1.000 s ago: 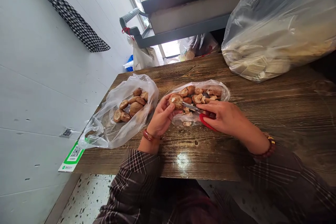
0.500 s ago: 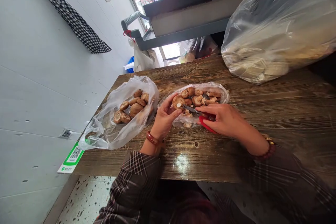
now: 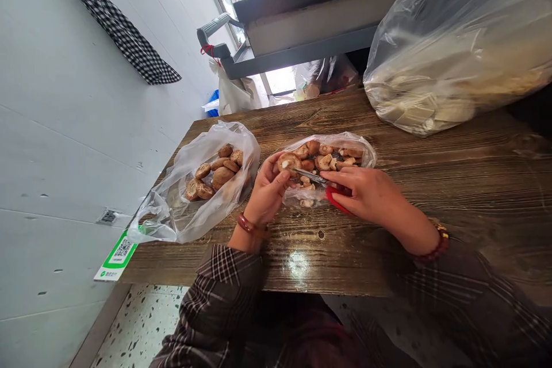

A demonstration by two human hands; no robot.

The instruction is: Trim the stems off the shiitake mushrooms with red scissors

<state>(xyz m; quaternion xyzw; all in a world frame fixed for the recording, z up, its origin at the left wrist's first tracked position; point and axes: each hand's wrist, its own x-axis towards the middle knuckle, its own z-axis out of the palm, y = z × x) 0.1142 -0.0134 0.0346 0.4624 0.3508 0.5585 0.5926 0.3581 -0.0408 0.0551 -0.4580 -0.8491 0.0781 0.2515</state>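
Note:
Between the thumb and fingers of my left hand [image 3: 266, 190] is a brown mushroom [image 3: 288, 163], its underside and pale stem spot facing up. My right hand [image 3: 366, 191] grips red-handled scissors [image 3: 314, 176], whose blades reach the mushroom's near edge. Below and behind both hands lies a clear plastic bag [image 3: 368, 155] with several mushrooms and cut stem pieces [image 3: 306, 183] in it. Left of my left hand, an opened plastic bag [image 3: 194, 155] holds several brown mushroom caps [image 3: 223, 177]. Fingers of my right hand partly hide the scissor handles.
All this rests on a dark wooden table [image 3: 345, 247]. A large clear bag of pale, flat pieces [image 3: 431, 92] stands at the back right. A green and white QR card [image 3: 118, 256] is at the left corner, beside the white wall [image 3: 64, 155]. A grey metal frame [image 3: 302, 52] stands behind.
My left hand has shifted slightly left with the mushroom and tilted it. The scissors' blades now sit lower against its edge, and the small white stem spot has turned.

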